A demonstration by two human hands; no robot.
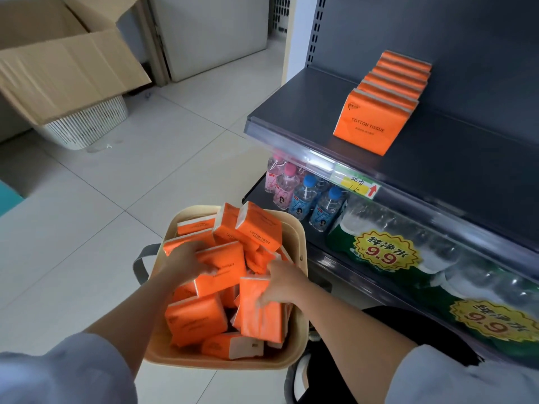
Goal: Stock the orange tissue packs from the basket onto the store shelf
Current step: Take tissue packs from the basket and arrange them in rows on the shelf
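Left hand [186, 258]: down in basket [300, 243], fingers curled round edge of tilted pack [224, 268], clamped on it. Right hand [281, 282]: also in basket, fingers bent over top of upright pack [259, 313] by right wall, gripping it; blurred, thumb not visible.

Basket: beige, on floor [87, 217] in front of shelf [466, 158], grey handle [140, 263] on left side, heaped with loose packs [258, 228] at all angles.

Shelf: dark grey, up and right of basket. Row [370, 123] of orange packs standing upright on it, one behind another, running back toward rear panel, front one reading COTTON TISSUE. Price tag [357, 183] on front rail just below row.

Lower shelf [323, 259]: pink-capped and blue-capped bottles [294, 191] side by side, then green-wrapped water multipacks [388, 246] with yellow 9.9 stickers.

Far left: open cardboard box [64, 71] over white slatted bin [87, 123]. Grey sleeves [67, 374] at bottom corners.
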